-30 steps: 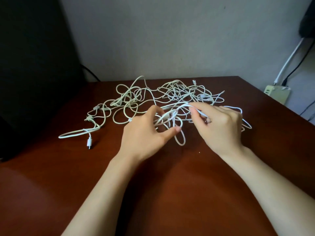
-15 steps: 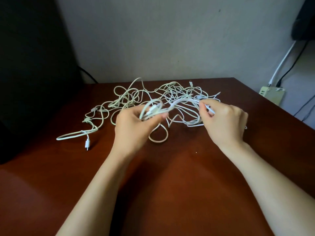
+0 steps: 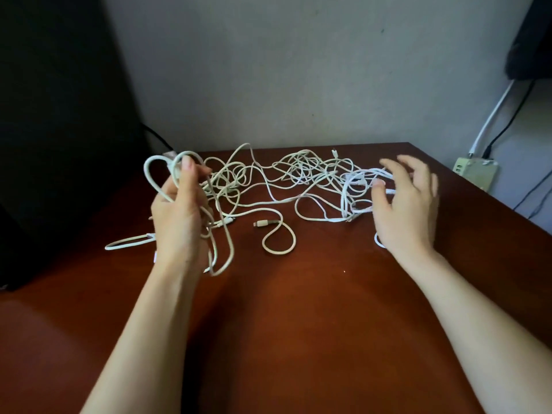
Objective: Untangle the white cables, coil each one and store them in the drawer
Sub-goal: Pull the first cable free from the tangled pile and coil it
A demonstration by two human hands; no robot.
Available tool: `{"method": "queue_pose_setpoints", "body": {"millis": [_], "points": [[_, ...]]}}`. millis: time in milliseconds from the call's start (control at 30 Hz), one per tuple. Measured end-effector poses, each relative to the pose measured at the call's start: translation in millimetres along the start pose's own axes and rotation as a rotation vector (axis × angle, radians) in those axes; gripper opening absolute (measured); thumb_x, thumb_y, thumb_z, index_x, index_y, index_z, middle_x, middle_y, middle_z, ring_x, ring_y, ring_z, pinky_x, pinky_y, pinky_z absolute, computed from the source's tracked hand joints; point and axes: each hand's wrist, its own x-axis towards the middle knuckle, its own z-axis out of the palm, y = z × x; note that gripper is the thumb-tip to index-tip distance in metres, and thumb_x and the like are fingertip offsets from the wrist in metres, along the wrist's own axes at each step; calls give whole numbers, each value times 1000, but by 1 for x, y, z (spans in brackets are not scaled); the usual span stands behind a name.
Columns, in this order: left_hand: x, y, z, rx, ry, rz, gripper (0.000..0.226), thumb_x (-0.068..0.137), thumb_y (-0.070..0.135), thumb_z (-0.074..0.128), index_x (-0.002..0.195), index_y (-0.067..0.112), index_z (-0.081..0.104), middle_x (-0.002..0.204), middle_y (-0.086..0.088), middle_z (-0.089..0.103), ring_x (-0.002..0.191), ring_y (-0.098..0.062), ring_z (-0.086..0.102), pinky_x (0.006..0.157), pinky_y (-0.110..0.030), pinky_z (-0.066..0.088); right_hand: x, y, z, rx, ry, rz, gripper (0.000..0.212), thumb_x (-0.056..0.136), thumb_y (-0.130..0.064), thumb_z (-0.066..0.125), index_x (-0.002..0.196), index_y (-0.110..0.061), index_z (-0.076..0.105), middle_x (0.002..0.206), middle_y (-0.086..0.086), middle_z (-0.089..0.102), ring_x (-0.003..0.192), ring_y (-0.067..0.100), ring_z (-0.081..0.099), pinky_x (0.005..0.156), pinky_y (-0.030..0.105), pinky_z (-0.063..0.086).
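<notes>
Hands part since half a second ago: left hand (image 3: 179, 216) lifts leftward, fingers curled round several cables (image 3: 298, 171); right hand (image 3: 406, 204) lets go, fingers spread over the heap | cables lie tangled on table (image 3: 298, 324) | progress: judged early, nothing coiled, nothing stored | drawer: not in view, contents unknown

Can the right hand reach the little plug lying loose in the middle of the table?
Probably yes. The right hand looks open and free, and the plug lies uncovered on the table. Only flat loops of the white cables lie between them, and nothing tall blocks the way.
</notes>
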Motion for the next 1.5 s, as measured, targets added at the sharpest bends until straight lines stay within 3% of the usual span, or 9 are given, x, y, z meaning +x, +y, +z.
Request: {"method": "queue_pose_setpoints", "body": {"millis": [233, 400, 500, 667, 767, 933, 1267, 1400, 1500], "points": [[-7, 2, 9, 45, -228, -26, 41, 87, 45, 46, 59, 26, 69, 44, 14, 24, 44, -5, 17, 49, -28, 10, -24, -51, -7, 124, 35, -524, 26, 90, -30, 54, 96, -13, 73, 103, 0, 68, 102, 21, 49, 85, 34, 30], [-11, 5, 11, 39, -365, -43, 41, 88, 46, 42, 63, 26, 69, 47, 11, 22, 54, -17, 9, 50, -29, 12, -50, -77, -13, 370, -549, -392, 51, 83, -58, 48, 111, -21, 68, 80, -15, 63, 71, 7, 58, 75, 34, 49], [-13, 7, 12, -4, -437, -76, 42, 88, 46, 40, 66, 26, 69, 47, 10, 21, 52, -15, 10, 50, -29, 11, -61, -79, -9, 397, -841, -324, 71, 71, -73, 48, 128, -33, 54, 100, -26, 57, 96, -3, 51, 92, 18, 38], [-15, 7, 14, -84, -517, -137, 43, 88, 45, 38, 65, 24, 67, 47, 11, 20, 53, -13, 9, 44, -20, 17, -71, -80, -1, 239, -1114, -438, 86, 78, -64, 62, 147, -48, 14, 155, -11, 19, 138, 7, 8, 115, 32, 21], [-19, 5, 17, -87, -571, -148, 43, 90, 45, 36, 67, 25, 67, 50, 6, 14, 51, -13, 9, 44, -21, 16, -75, -81, 2, 278, -1057, -445, 64, 83, -58, 60, 140, -45, 35, 157, -8, 18, 142, 8, 6, 118, 29, 14], [-23, 0, 20, -75, -632, -195, 41, 90, 49, 42, 68, 25, 68, 47, 12, 23, 48, -9, 12, 47, -24, 12, -71, -81, 6, 593, -993, -247, 5, 87, -28, 68, 91, -28, 65, 118, -10, 64, 121, 1, 46, 104, 19, 32], [-14, 5, 17, -123, -409, -270, 50, 91, 53, 36, 62, 25, 64, 46, 12, 23, 53, -10, 8, 49, -24, 11, -41, -82, -13, 1353, -899, 334, 12, 84, -19, 66, 90, -15, 57, 81, -11, 63, 74, 14, 65, 83, 29, 47], [-10, -2, 14, 112, -213, -321, 44, 96, 53, 38, 73, 22, 60, 50, 10, 24, 49, -7, 18, 52, -24, 15, -21, -73, -22, 1363, -536, 326, 19, 79, -10, 61, 96, -18, 61, 91, -5, 61, 58, 3, 49, 60, 16, 40], [-9, -9, 13, 212, -223, -367, 38, 97, 48, 42, 81, 20, 61, 51, 11, 30, 43, -4, 22, 40, -15, 22, -8, -59, -24, 1037, -177, 253, 24, 84, -4, 63, 98, -24, 61, 93, -9, 62, 64, 1, 53, 62, 17, 43]]}}
